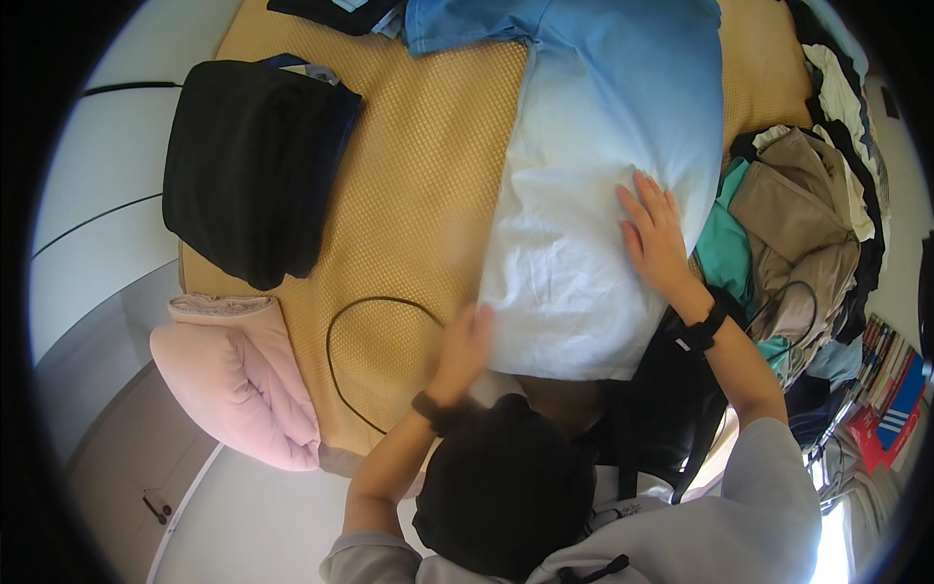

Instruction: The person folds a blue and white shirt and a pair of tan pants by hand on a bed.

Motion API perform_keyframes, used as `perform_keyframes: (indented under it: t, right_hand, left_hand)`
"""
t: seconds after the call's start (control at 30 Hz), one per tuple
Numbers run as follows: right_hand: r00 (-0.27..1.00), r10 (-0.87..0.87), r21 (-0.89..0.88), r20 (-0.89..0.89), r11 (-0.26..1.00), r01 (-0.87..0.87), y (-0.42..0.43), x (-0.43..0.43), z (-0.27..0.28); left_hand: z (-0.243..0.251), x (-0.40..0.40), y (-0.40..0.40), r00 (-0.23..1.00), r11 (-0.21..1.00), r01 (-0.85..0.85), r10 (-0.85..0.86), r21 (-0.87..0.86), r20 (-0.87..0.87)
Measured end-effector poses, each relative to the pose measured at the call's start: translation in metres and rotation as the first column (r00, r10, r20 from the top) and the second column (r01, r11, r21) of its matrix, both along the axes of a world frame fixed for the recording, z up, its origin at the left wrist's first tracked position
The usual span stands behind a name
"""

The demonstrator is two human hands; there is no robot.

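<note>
A blue-to-white gradient shirt (576,197) lies spread on the woven tan mat, with a sleeve reaching left at the top and its white hem towards me. My right hand (657,233) rests on the white part near its right side, palm down, fingers somewhat apart and holding nothing. At the hem's left corner is my left hand (467,347), blurred by motion. Whether its fingers pinch the cloth cannot be made out. Both wrists wear dark bands. Slight creases run across the white cloth.
Left on the mat (408,204) sit folded black clothes (241,168) and a folded pink quilted item (233,387). A thin black cable (332,343) loops nearby. Piled clothes (795,204), brown and green among them, lie right, beyond a black chair (657,409). Books (879,365) stand farther right.
</note>
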State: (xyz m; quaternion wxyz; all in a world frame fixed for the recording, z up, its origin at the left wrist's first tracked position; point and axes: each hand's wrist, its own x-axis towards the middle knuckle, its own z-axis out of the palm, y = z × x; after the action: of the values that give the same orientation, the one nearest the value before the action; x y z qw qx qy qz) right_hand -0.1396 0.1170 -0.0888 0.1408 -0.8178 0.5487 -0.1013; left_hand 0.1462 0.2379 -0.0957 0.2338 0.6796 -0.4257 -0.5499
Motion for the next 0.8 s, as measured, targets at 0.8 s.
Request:
perform_keyframes:
  t: [0.8]
  right_hand:
    - [0.743, 0.370, 0.018, 0.557, 0.889, -0.457, 0.133, 0.065, 0.090]
  left_hand:
    - [0.069, -0.035, -0.061, 0.692, 0.851, 0.521, -0.374, 0.069, -0.618]
